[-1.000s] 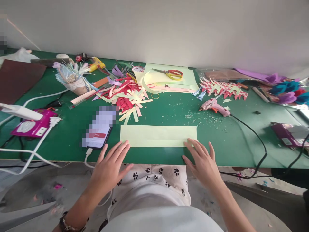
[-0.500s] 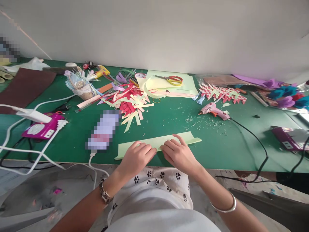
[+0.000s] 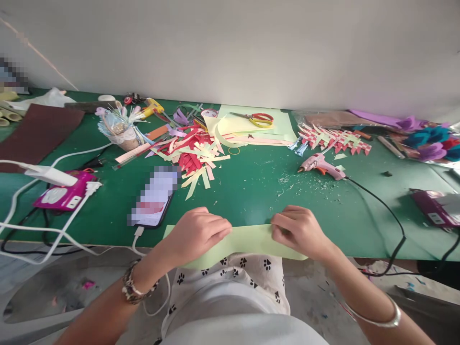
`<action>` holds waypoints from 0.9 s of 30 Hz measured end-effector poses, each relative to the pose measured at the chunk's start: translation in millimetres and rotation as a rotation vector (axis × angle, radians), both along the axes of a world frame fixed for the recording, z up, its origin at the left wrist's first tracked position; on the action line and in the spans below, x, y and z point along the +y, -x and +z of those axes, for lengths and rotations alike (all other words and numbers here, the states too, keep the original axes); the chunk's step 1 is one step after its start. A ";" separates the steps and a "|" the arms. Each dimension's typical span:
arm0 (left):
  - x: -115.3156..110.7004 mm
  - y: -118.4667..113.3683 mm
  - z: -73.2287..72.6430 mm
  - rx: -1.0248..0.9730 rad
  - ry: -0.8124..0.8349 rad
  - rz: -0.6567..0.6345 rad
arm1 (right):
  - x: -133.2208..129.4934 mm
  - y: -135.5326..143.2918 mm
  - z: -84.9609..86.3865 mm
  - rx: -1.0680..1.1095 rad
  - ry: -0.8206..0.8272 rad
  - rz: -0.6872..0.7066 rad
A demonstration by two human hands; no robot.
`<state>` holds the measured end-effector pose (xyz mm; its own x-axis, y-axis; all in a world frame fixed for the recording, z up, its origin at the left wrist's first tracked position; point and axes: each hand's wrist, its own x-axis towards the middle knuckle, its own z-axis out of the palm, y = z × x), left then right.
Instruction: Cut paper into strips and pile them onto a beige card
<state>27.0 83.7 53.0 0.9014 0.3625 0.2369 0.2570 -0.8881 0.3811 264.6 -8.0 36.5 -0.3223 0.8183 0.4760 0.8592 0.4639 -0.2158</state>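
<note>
A strip of light green paper (image 3: 249,242) lies at the table's front edge, its lower part hanging over toward my lap. My left hand (image 3: 201,234) is closed on the left part of the paper, fingers bent over its upper edge. Toward the right end, my right hand (image 3: 300,232) grips the same edge with curled fingers. Both thumbs are mostly hidden. Between the hands the paper shows flat, with no fold visible there.
Left of the paper lies a phone (image 3: 156,196) on a white cable. A pink glue gun (image 3: 321,166) rests at right among glue scraps. Cut paper strips (image 3: 196,151) are heaped behind, near scissors (image 3: 257,119) on paper sheets. A purple power block (image 3: 68,191) is at left.
My hands have moved apart to the sides. The paper has come toward me over the table edge, and its folded-up near edge now appears opened out.
</note>
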 end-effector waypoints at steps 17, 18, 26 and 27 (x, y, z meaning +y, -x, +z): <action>-5.3 11.4 38.2 0.045 -0.201 0.001 | 2.9 24.1 48.5 -0.061 0.165 0.100; -5.9 8.4 38.5 0.038 -0.264 0.008 | 4.7 26.5 47.2 -0.050 0.183 0.108; -8.2 -23.5 23.8 -0.103 -0.653 -0.020 | 15.1 36.2 36.7 0.047 0.294 0.122; -6.4 -24.4 22.1 -0.109 -0.679 -0.023 | 16.0 35.4 36.5 0.088 0.336 0.118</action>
